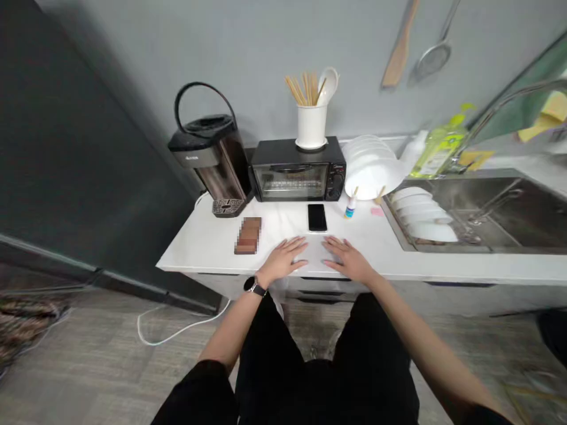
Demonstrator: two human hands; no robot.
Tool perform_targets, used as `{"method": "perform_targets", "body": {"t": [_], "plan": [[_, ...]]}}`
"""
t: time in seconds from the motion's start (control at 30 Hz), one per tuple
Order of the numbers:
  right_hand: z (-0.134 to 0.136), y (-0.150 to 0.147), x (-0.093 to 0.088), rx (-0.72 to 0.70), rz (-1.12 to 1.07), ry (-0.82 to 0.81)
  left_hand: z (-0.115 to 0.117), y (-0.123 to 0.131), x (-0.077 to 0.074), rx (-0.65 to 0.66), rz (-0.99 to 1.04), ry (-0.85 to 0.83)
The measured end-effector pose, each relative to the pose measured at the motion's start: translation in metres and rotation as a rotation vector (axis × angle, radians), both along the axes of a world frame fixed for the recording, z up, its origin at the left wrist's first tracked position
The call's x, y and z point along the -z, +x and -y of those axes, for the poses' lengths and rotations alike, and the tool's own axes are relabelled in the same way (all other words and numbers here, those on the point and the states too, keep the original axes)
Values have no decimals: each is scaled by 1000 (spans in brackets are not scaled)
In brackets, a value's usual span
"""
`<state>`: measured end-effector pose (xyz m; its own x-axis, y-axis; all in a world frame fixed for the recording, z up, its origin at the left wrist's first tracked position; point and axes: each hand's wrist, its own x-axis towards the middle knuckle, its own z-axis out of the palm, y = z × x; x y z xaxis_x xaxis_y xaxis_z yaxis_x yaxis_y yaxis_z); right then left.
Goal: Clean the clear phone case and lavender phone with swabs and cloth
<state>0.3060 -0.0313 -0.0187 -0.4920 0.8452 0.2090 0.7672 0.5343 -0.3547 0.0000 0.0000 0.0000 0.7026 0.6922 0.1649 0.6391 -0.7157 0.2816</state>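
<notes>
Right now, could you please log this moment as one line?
left hand: flat on counter | right hand: flat on counter | phone: ahead of hands

Your left hand point(283, 260) and right hand point(348, 260) lie flat, side by side, on the worktop point(199, 248) near its front edge. Just behind them lies a phone point(317, 217), and behind that stands a toaster oven point(297, 171) with a utensil holder point(311, 125) on top. A hot-water dispenser point(212, 159) stands left of the oven. A small bottle point(350, 208) and stacked bowls point(372, 168) are to its right. Further right, plates point(420, 213) stand at the sink's point(531, 218) left end.
</notes>
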Motion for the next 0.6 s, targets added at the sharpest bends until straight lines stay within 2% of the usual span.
{"method": "perform_targets", "body": {"t": [0.3, 0.6], "plan": [[-4, 12, -3, 13, 19, -3, -9, 3, -11, 6, -34, 22], [-6, 17, -2, 27, 62, 3, -13, 5, -9, 35, -28, 2]]}}
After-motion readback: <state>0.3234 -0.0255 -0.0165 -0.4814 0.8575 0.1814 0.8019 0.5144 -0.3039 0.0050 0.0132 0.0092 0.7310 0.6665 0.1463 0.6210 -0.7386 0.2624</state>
